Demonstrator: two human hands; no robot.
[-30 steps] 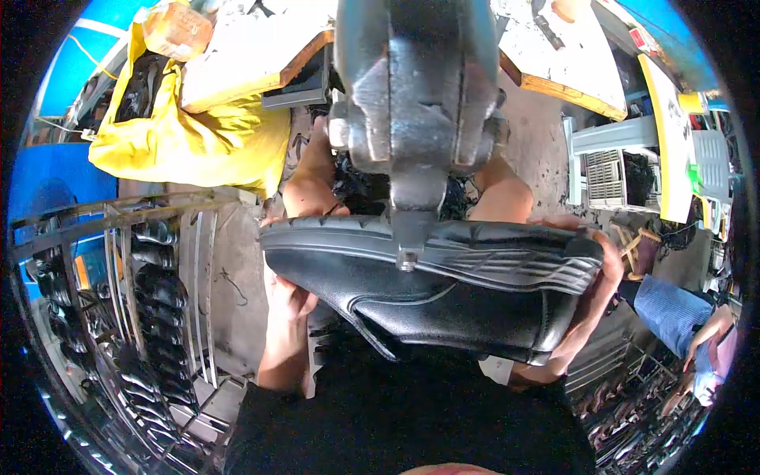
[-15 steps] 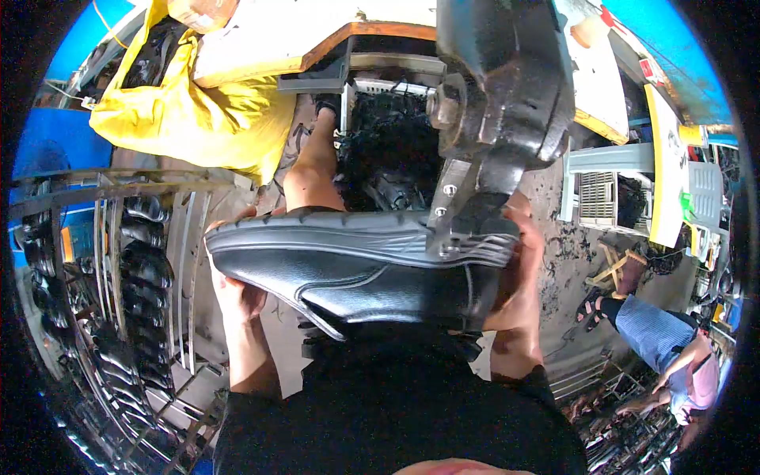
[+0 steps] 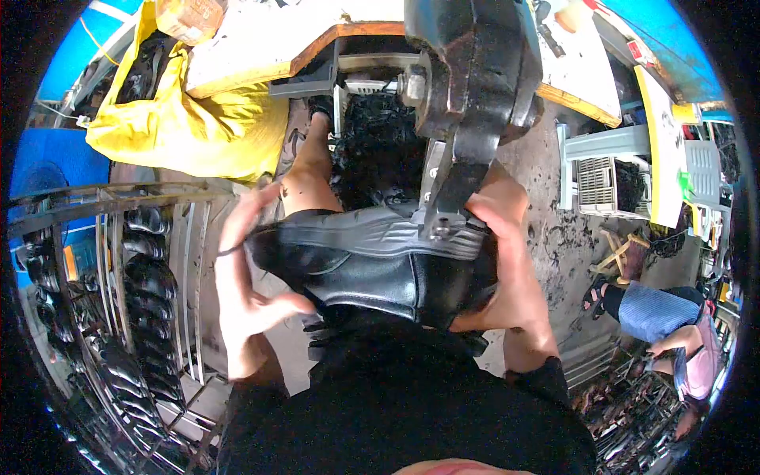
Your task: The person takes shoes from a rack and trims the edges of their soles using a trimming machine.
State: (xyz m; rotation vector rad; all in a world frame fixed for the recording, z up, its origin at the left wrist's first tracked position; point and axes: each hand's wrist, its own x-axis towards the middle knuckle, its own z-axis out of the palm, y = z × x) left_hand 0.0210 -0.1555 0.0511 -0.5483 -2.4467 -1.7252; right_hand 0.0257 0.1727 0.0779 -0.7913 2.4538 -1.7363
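Observation:
A black leather shoe (image 3: 364, 281) lies on its side in front of me, its ridged sole edge (image 3: 356, 233) facing away from my body. The heel end meets the lower tip of a dark metal machine arm (image 3: 475, 103). My right hand (image 3: 507, 245) wraps round the heel, with fingers partly hidden behind the shoe. Around the toe, my left hand (image 3: 241, 285) has its thumb and fingers spread wide; the toe is blurred. A thin dark strip (image 3: 231, 252) crosses beside the left palm, and I cannot tell whether the hand touches it.
Beyond the machine arm stands a white worktable (image 3: 269, 39) with a wooden edge. Black scraps fill a crate (image 3: 340, 119) below. At left are a yellow sack (image 3: 190, 131) and a metal rack (image 3: 119, 192) with several black shoes. Another person (image 3: 657, 317) is at right.
The shoe has turned and its toe has swung right, away from the left hand. My left hand has opened from its hold on the toe. The right hand stays at the heel.

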